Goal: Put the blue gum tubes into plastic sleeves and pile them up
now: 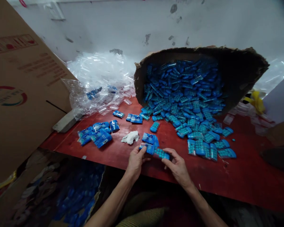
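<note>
Near the table's front edge, my left hand (136, 160) pinches a blue printed packet (148, 148) between thumb and fingers. In my right hand (176, 165) is a clear-fronted pack of teal balls (160, 153) with a blue end, gripped at its right side. The two meet end to end; whether one is inside the other I cannot tell. Just behind them lie more blue printed packets (149, 138). A crumpled white cloth (130, 137) sits to the left, and beyond it is a small pile of blue printed packets (98, 134).
A torn cardboard box (245, 74) on its side spills many teal-ball packs (198, 126) over the red table (227, 179). Clear plastic pieces (101, 69) heap up at the back left. A large carton (21, 78) stands left; a box of blue packets (78, 195) is below the table.
</note>
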`<act>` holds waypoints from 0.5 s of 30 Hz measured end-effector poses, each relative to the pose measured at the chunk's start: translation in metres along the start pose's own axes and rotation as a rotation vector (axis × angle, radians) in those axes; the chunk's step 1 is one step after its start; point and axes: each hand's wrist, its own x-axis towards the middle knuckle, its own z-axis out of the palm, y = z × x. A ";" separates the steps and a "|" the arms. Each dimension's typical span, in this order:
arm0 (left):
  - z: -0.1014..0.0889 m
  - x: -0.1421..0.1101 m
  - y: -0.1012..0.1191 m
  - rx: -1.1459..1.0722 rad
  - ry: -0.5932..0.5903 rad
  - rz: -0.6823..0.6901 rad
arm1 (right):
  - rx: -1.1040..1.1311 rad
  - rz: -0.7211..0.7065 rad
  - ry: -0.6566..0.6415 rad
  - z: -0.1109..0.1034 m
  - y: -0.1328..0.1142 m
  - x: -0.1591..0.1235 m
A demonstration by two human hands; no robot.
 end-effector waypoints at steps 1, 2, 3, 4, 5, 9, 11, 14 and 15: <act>0.000 0.001 0.000 0.004 -0.003 -0.011 | 0.010 0.004 0.006 0.000 0.001 0.000; -0.001 0.002 0.000 0.009 -0.004 -0.018 | -0.001 -0.019 0.014 0.000 0.002 -0.001; -0.002 0.002 0.000 0.015 -0.007 -0.020 | -0.026 -0.059 0.025 0.000 0.002 -0.001; -0.002 0.003 0.000 0.021 -0.012 -0.015 | -0.051 -0.098 0.034 -0.001 0.003 -0.001; -0.002 0.004 0.000 0.028 -0.018 -0.007 | -0.060 -0.118 0.035 -0.001 0.003 -0.001; -0.002 0.004 0.000 0.085 0.000 0.047 | 0.022 -0.021 0.051 0.001 0.004 -0.001; -0.001 0.002 -0.001 0.085 0.002 0.042 | -0.005 -0.037 0.090 0.002 0.004 -0.002; 0.002 0.000 -0.001 0.030 -0.023 -0.007 | -0.042 -0.093 0.115 0.004 0.003 -0.003; 0.002 0.000 -0.001 0.012 -0.027 -0.026 | -0.005 -0.072 0.110 0.005 0.003 -0.003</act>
